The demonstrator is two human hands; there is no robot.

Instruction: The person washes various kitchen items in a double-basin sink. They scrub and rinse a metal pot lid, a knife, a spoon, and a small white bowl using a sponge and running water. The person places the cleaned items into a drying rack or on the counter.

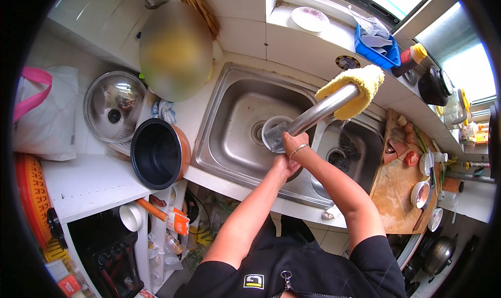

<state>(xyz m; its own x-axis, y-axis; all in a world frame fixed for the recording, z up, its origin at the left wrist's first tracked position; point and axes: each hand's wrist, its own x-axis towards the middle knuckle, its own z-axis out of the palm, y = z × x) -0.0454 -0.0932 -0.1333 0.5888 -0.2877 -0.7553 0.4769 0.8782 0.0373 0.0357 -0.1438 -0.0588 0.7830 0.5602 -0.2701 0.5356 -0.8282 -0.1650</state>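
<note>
Over the left basin of the stainless steel sink (pixel 231 114), a white bowl (pixel 274 122) is tilted near the drain. My right hand (pixel 295 143) grips a grey scouring cloth (pixel 277 136) against the bowl's inside. My left hand (pixel 284 165) is just below the bowl's near rim, close to my right wrist; its fingers are partly hidden, so its grip is unclear. A dark rounded thing (pixel 294 174) shows partly beneath my hands. The metal faucet spout (pixel 325 108) passes above them, with a yellow towel (pixel 362 90) wrapped around it.
Dark scraps (pixel 349 147) lie in the right basin. A wooden cutting board (pixel 391 192) at right bears a cut tomato (pixel 411 158), a knife (pixel 432 170) and bowls. On the left stand a black-lined pot (pixel 156 155) and a glass lid (pixel 113 98). A blue basket (pixel 377 49) sits on the sill.
</note>
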